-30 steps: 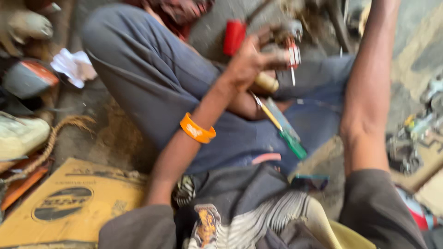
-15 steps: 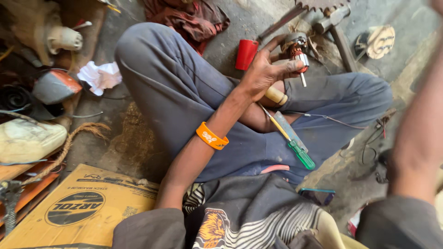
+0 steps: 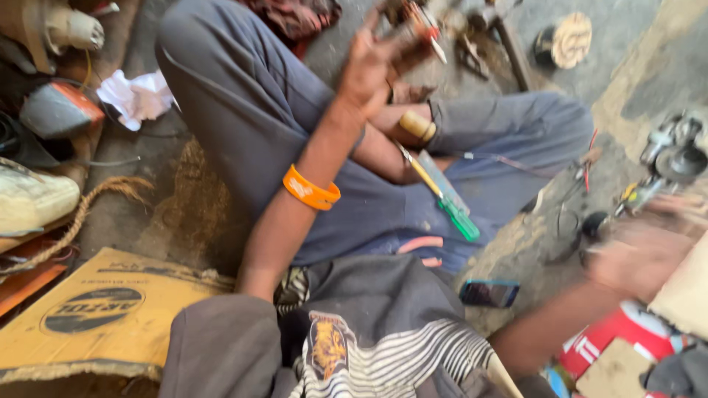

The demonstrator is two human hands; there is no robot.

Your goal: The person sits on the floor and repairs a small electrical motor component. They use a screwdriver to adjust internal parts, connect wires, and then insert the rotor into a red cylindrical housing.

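Seated cross-legged on the workshop floor [image 3: 184, 221], your left hand [image 3: 376, 63], orange band at the wrist, grips a small red-and-metal part [image 3: 413, 26] held up beyond your knees. A green-handled screwdriver [image 3: 442, 195] lies lengthwise on your lap, between both arms. Your blurred right hand [image 3: 638, 254] reaches right; whether it grips anything cannot be told.

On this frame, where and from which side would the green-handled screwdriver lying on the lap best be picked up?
By the green handle, from above. The screwdriver lies flat across the grey trousers, handle end toward the person and clear on all sides, while its thin shaft runs up beside the forearm, so a grip there looks cramped.
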